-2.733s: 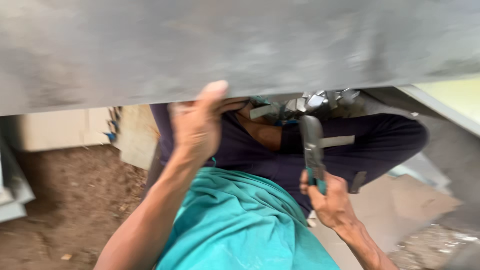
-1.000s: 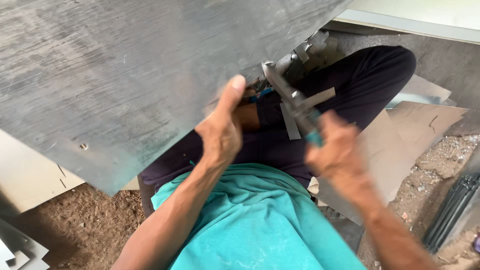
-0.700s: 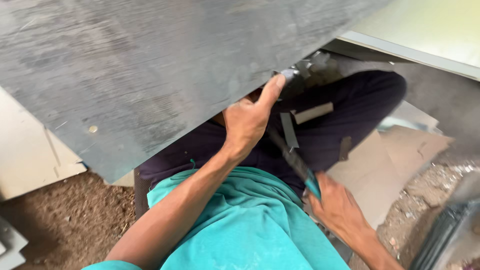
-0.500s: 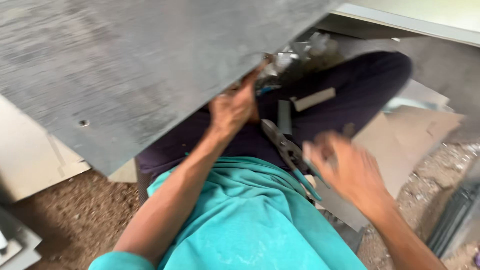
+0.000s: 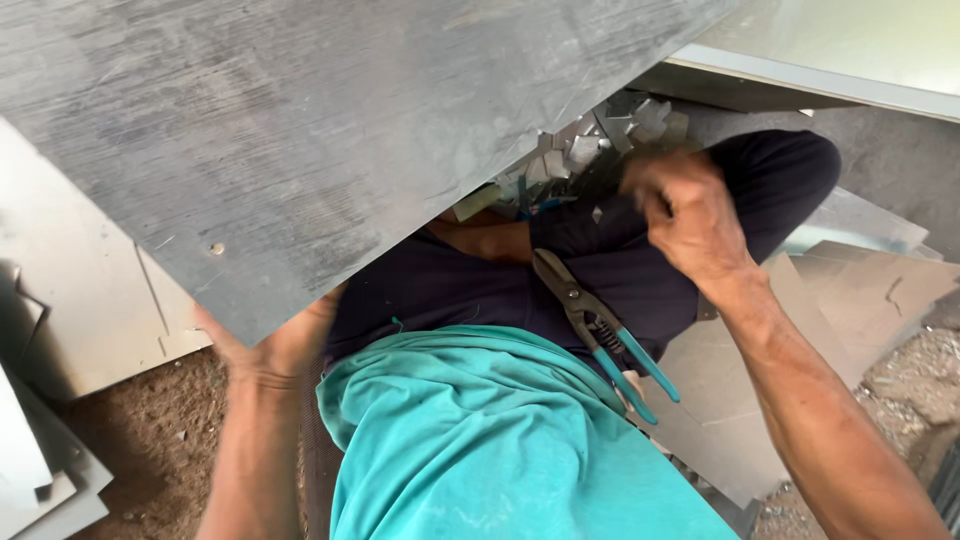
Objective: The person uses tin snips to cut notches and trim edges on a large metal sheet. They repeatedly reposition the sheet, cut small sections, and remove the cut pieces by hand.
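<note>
Step in hand, as judged: repositioning the large grey metal sheet (image 5: 300, 130) between cuts. Sheet fills upper left and centre of frame, tilted over the lap.

Left hand (image 5: 265, 345), lower left: gripping the sheet's lower edge from beneath, fingers mostly hidden behind the metal, palm pressed to the edge. Supports the sheet's weight.

Right hand (image 5: 690, 215), upper right: blurred, loosely curled near the sheet's right edge and a cluster of small metal offcuts (image 5: 600, 140). Cannot tell whether it grips anything.

Tin snips (image 5: 600, 330), teal handles: lying free on the lap at centre, blades closed, pointing toward upper left. Neither hand touches them. Right hand is well apart from the handles.

Other sheet pieces (image 5: 870, 280) lie on the ground at right and at lower left; dirt floor (image 5: 150, 440) below.

Next move, as judged: calls for steadying the sheet w/ left hand, then right hand taking up the snips by the handles and aligning blades to the edge.
</note>
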